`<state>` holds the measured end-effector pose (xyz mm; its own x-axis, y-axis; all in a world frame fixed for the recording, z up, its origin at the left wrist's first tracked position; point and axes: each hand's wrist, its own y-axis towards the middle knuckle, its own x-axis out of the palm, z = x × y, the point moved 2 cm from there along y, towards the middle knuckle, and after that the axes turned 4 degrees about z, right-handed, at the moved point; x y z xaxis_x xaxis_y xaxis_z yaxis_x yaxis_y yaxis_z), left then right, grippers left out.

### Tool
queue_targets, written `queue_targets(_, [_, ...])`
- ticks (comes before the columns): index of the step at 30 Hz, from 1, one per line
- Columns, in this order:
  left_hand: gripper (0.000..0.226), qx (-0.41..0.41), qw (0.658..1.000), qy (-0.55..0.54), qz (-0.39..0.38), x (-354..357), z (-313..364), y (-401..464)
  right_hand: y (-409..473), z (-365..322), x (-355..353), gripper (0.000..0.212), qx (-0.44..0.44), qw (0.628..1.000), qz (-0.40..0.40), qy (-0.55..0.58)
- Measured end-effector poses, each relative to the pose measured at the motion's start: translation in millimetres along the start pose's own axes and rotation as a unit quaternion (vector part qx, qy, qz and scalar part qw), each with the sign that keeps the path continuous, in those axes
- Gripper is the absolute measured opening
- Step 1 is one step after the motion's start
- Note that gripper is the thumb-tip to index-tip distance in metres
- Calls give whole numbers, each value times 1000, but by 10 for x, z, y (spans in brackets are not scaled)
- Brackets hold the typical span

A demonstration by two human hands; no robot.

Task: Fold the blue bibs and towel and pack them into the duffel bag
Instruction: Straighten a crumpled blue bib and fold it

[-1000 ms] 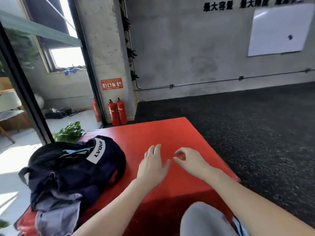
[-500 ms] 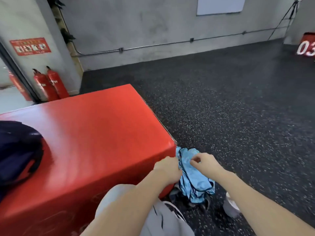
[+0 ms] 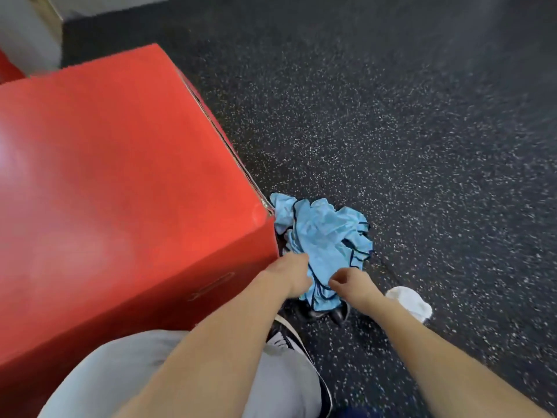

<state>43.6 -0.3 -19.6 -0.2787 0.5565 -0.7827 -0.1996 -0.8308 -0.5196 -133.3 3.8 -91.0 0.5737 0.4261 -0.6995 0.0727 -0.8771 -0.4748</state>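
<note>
Left hand point(image 3: 297, 274) and right hand point(image 3: 346, 282), lower centre: fingers curled into crumpled blue bibs point(image 3: 324, 239) heaped on speckled floor point(image 3: 422, 146) beside red box point(image 3: 120, 191) corner.

Both bare forearms reach forward and down, converging. Left hand point(image 3: 294, 271) knuckles up, fingers curled under, gripping cloth. Right hand point(image 3: 346, 283) just beside it, fingers loosely curled, thumb and forefinger pinched together; grip contact unclear. Left knee bent below.
</note>
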Motion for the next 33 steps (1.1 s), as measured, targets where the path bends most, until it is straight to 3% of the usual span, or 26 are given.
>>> queue_targets(4, [47,-8,999,-13,-31,235,-79,263,303,137,218,10,21,1000,-10,2])
queue_targets(10, [42,-42,996,-62,-38,484,-327,485,620,265,519,29,68,997,-16,21])
queue_targets(15, [39,-43,996,-66,-43,581,-392,550,753,276,677,49,53,998,-18,-42])
queue_targets(20, [37,-48,997,-54,-41,615,-384,554,807,237,724,21,61,996,60,-35])
queue_targets(27, [37,-52,997,-58,-28,462,-372,349,573,116,460,17,37,991,114,54])
queue_targets(30, [41,-54,996,-74,-3,324,-270,209,380,52,228,10,31,984,123,125])
queue_targets(33, [46,-41,994,-99,35,154,-91,12,163,-73,-73,10,-9,978,165,128])
